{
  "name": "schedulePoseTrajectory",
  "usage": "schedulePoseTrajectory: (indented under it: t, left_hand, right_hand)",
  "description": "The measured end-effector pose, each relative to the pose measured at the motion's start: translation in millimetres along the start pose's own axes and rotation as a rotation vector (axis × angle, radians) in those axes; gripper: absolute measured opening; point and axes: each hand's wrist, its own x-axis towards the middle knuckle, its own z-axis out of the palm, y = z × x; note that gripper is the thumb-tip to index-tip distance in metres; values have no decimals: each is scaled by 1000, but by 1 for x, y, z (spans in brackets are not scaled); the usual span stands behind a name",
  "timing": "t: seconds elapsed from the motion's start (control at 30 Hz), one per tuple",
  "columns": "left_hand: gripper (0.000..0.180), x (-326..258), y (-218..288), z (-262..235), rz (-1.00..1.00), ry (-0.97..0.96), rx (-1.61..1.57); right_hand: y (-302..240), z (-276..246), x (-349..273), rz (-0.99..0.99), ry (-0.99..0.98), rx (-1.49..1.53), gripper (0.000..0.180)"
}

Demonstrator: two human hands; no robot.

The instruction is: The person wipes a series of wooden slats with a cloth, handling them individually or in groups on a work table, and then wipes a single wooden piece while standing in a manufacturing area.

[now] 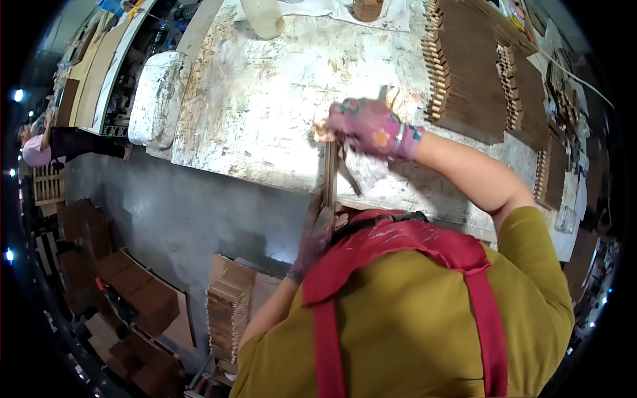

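Observation:
My left hand (314, 242), in a dull purple glove, grips the near end of a narrow dark brown wooden board (330, 174), close against my apron. The board stands on edge, its far end reaching over the table's near edge. At that far end my right hand (368, 126), in a pink flowered glove, is closed. Something pale and crumpled (322, 133) shows at its fingertips; its kind is unclear. Just below the right hand lies a crumpled white cloth (367, 174).
Brown boards with pale notched ends (468, 73) lie in rows at the right of the stained white worktable (249, 106). A wrapped white block (158, 99) sits at its left edge. A translucent container (263, 18) stands at the back. Boards (231, 308) are stacked low at left; another person (66, 146) stands far left.

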Motion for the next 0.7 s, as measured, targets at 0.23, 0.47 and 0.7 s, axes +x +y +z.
schedulePoseTrajectory:
  t: [0.23,0.47,0.7]
  left_hand:
    - [57,-5,49,40,-332,188,-335]
    - [58,-5,71,61,-316,256,-167]
    - [60,-2,73,67,-423,297,-308]
  right_hand:
    - [46,-10,-4,60,262,283,28]
    - [41,-4,8,115,136,517,38]
    - [19,-5,29,112,0,458,47]
